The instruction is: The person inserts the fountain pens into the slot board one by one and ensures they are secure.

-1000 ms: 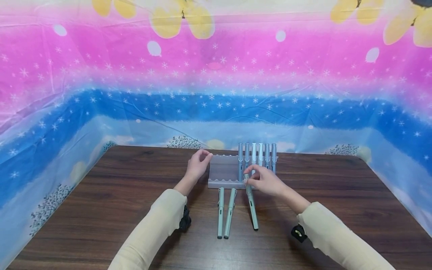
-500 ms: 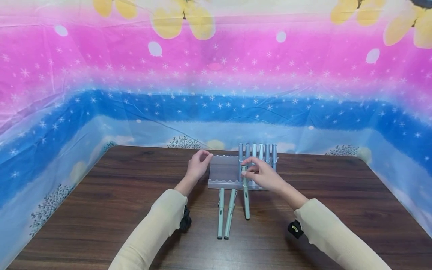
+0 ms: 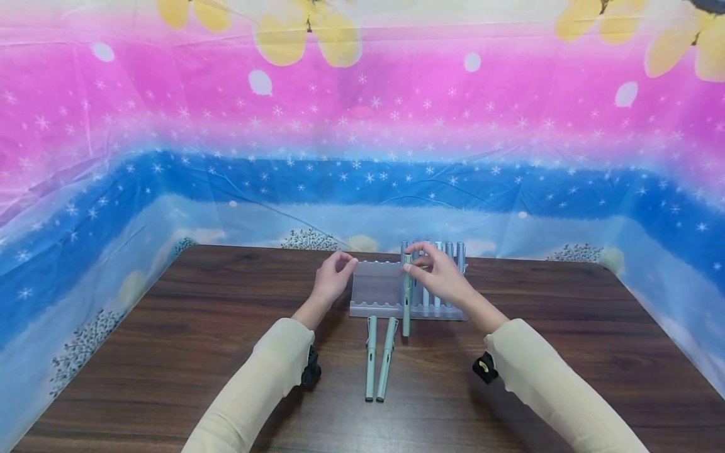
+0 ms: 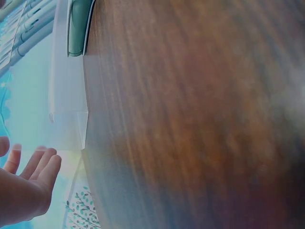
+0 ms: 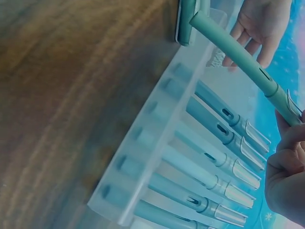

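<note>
My right hand point(image 3: 443, 277) pinches a green fountain pen point(image 3: 406, 318) by its capped upper end, in front of a clear plastic pen rack point(image 3: 375, 309). In the right wrist view the held pen point(image 5: 233, 55) slants above the rack's front ledge, its lower end free. My left hand point(image 3: 333, 277) pinches the rack's upper left corner with thumb and forefinger. Several blue-grey and pale fountain pens point(image 5: 174, 188) stand in the rack's right-hand slots, caps upward. Partly, my right hand hides them in the head view.
Two more green pens, a left one point(image 3: 370, 362) and a right one point(image 3: 386, 362), lie on the brown wooden table point(image 3: 226, 377) before the rack. A patterned cloth point(image 3: 362, 176) hangs around the table's back and sides.
My right hand has carried the green pen up, leftward and toward the rack, turning it from slanted to nearly straight in the head view. My left hand stays at the rack corner.
</note>
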`<action>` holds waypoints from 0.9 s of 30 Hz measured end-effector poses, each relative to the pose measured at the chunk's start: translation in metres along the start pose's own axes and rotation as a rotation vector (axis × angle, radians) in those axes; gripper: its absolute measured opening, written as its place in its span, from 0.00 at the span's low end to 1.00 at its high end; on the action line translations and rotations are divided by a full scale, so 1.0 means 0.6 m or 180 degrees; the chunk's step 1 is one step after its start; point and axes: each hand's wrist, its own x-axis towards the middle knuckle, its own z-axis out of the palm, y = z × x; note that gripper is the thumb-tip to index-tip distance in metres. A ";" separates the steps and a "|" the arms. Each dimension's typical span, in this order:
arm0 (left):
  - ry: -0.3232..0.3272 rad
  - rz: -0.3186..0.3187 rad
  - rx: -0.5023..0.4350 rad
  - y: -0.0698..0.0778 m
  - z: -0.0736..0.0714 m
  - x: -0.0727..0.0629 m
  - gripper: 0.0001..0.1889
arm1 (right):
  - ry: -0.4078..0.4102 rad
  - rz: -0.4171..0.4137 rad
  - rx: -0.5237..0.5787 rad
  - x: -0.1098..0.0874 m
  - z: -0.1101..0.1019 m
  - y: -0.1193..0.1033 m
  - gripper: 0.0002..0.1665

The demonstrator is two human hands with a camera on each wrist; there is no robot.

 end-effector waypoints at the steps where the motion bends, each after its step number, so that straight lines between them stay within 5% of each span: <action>1: -0.0001 -0.0002 0.0007 0.000 0.000 0.000 0.10 | 0.0029 0.0000 -0.0017 0.002 0.000 -0.001 0.18; 12: 0.0012 0.0007 0.0043 -0.002 0.001 0.001 0.10 | 0.0151 -0.0163 0.0134 0.019 -0.004 -0.012 0.17; 27: 0.0063 0.0041 0.0116 0.000 0.000 0.001 0.11 | 0.0641 -0.0619 0.0367 0.027 0.006 -0.008 0.15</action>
